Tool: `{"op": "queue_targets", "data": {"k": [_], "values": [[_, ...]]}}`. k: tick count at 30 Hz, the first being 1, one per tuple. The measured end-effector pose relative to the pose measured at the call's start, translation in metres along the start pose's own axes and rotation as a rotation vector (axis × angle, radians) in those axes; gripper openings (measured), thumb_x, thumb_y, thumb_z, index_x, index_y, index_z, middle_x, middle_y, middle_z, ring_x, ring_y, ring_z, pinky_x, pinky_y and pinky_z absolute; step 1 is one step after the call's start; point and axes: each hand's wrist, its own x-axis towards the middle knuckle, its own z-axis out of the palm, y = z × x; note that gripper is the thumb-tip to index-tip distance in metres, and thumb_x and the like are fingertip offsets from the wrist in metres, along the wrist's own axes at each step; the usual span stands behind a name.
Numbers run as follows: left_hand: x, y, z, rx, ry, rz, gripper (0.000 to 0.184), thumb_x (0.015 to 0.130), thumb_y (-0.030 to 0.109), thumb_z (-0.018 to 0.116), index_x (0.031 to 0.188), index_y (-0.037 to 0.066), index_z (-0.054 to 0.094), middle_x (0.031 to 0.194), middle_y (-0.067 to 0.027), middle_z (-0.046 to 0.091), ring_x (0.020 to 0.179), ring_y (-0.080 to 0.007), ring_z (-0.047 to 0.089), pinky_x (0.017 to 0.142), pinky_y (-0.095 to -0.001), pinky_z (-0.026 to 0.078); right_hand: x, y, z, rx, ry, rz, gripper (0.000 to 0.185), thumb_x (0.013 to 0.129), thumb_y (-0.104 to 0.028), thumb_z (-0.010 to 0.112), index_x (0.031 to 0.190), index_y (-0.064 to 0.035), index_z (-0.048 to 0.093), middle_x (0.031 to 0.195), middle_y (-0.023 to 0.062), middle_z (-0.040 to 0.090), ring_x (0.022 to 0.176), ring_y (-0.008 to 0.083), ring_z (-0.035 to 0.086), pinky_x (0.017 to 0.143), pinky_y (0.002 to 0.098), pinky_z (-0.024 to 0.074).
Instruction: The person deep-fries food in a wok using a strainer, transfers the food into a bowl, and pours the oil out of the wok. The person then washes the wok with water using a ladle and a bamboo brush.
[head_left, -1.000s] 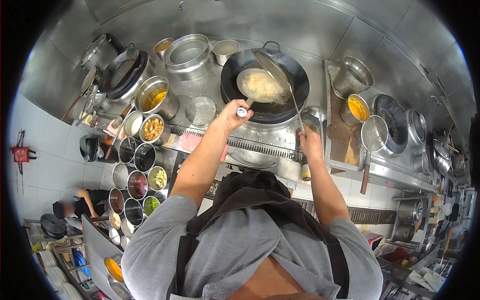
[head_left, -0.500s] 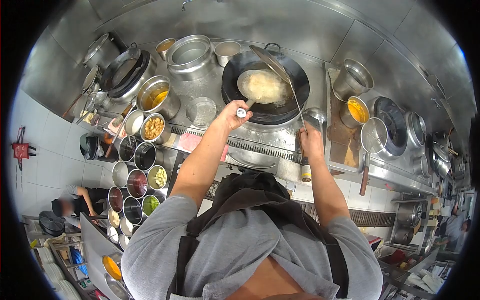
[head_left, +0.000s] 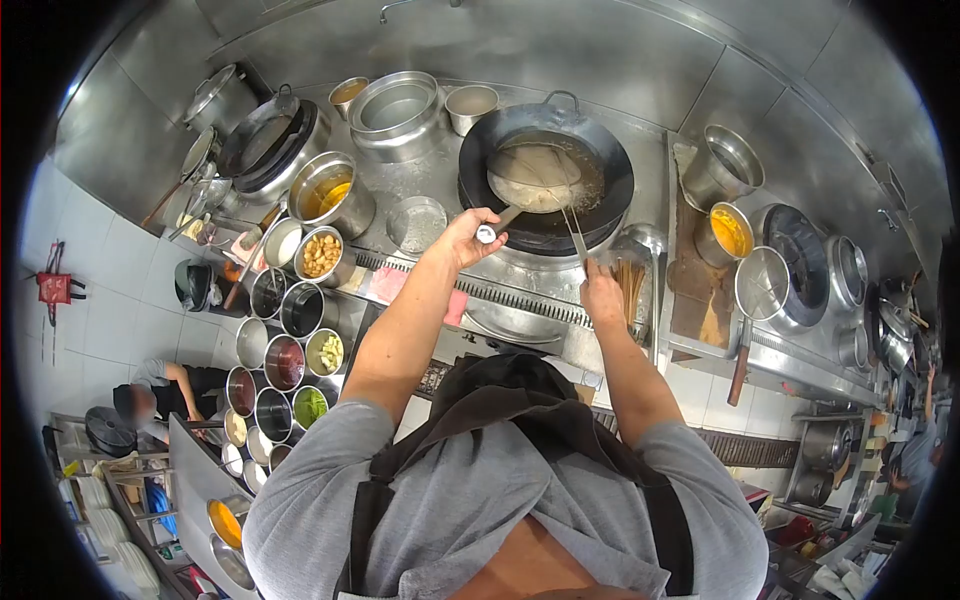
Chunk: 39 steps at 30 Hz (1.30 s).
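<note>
A black wok [head_left: 610, 190] of hot oil stands on the steel range. My left hand [head_left: 467, 240] is closed around the handle of a strainer [head_left: 511, 213], whose round bowl sits down in the wok. In my right hand [head_left: 602, 295] is the handle of a second, flat round skimmer [head_left: 538, 163], lying over the left strainer and largely covering it. Pale food was in the left strainer; now it is mostly hidden beneath. A bundle of thin sticks [head_left: 629, 283] stands beside my right hand, and a ladle [head_left: 642, 238] lies farther right.
Behind the wok stand a large steel pot [head_left: 395, 115] and a small pot [head_left: 470, 105]. Several pots of ingredients [head_left: 320, 255] fill the left side. On the right are another strainer [head_left: 762, 283] and a second wok [head_left: 795, 260]. A person [head_left: 175, 385] is at the lower left.
My right hand has lowered the flat skimmer from above the wok onto the left strainer, covering the pale food. My left hand stays at its handle. The whole view has shifted slightly.
</note>
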Motion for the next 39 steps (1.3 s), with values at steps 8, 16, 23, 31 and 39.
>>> {"op": "queue_targets", "data": {"k": [8,16,23,31,39], "values": [[-0.009,-0.004,-0.007,0.189,0.006,0.02,0.017,0.084,0.013,0.056,0.094,-0.001,0.055,0.077,-0.0125,0.062,0.066,-0.0207,0.063,0.051,-0.026,0.054,-0.039,0.025,-0.022,0.319,0.064,0.087,0.037,0.082,-0.021,0.063,0.113,-0.0008,0.059,0.1,0.02,0.062,0.088,0.0355,0.062,0.078,0.0423,0.0491],[-0.05,-0.024,0.003,0.327,0.176,0.154,0.032,0.089,0.019,0.053,0.108,-0.007,0.051,0.087,-0.0166,0.061,0.07,-0.0249,0.064,0.059,-0.0311,0.055,-0.171,0.141,-0.028,0.117,0.293,0.527,0.035,0.085,-0.022,0.062,0.109,0.003,0.061,0.104,0.026,0.061,0.099,0.0371,0.059,0.085,0.0418,0.0469],[-0.043,-0.042,0.007,0.368,0.25,0.311,0.047,0.09,0.009,0.05,0.13,-0.011,0.036,0.089,-0.0161,0.059,0.074,-0.025,0.064,0.06,-0.0318,0.055,-0.201,0.178,-0.01,0.156,-0.135,0.542,0.046,0.076,-0.017,0.066,0.116,0.0037,0.054,0.104,0.0279,0.059,0.095,0.0416,0.058,0.083,0.0439,0.0477],[-0.059,-0.058,-0.003,0.272,0.244,0.329,0.058,0.09,0.014,0.051,0.137,-0.009,0.026,0.087,-0.012,0.057,0.073,-0.0225,0.064,0.061,-0.0301,0.054,-0.172,0.194,-0.013,0.19,-0.045,0.527,0.045,0.077,-0.013,0.056,0.121,-0.0029,0.049,0.085,0.022,0.061,0.08,0.0409,0.061,0.073,0.0473,0.0491],[-0.084,-0.161,-0.099,0.49,0.444,0.27,0.044,0.087,0.023,0.056,0.125,0.0,0.048,0.085,-0.0099,0.06,0.068,-0.0211,0.062,0.058,-0.0327,0.053,-0.139,0.187,-0.051,0.685,0.057,0.651,0.013,0.078,-0.009,0.057,0.081,0.0011,0.048,0.058,0.0042,0.046,0.046,0.0137,0.047,0.04,0.0313,0.037]]}}
